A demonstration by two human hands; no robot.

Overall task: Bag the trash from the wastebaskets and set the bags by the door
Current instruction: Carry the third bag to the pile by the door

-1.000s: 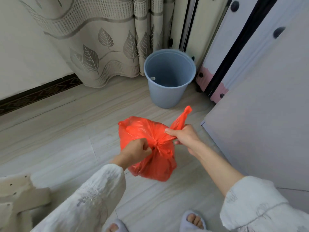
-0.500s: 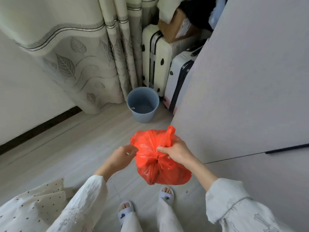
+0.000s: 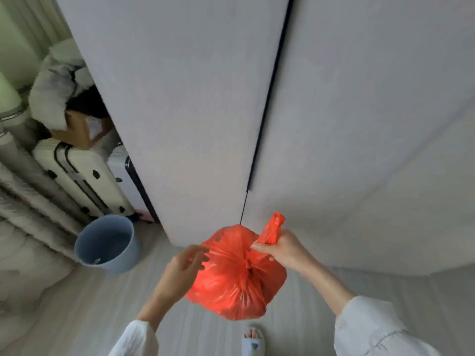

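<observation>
Hanging in the air above the floor (image 3: pixel 77 317), the tied red bag (image 3: pixel 237 276) was held up by the right hand (image 3: pixel 282 249), whose fingers (image 3: pixel 258 245) were clamped on its twisted tail. The left hand (image 3: pixel 183 267) sat just beside the bag, fingers spread apart and holding nothing. A blue wastebasket (image 3: pixel 106 244) stood near the grey cabinet (image 3: pixel 192 111), beside the white suitcases (image 3: pixel 84 178).

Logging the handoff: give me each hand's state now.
Left hand: open, fingers relaxed beside the red trash bag.
Right hand: grips the bag's twisted neck.
</observation>
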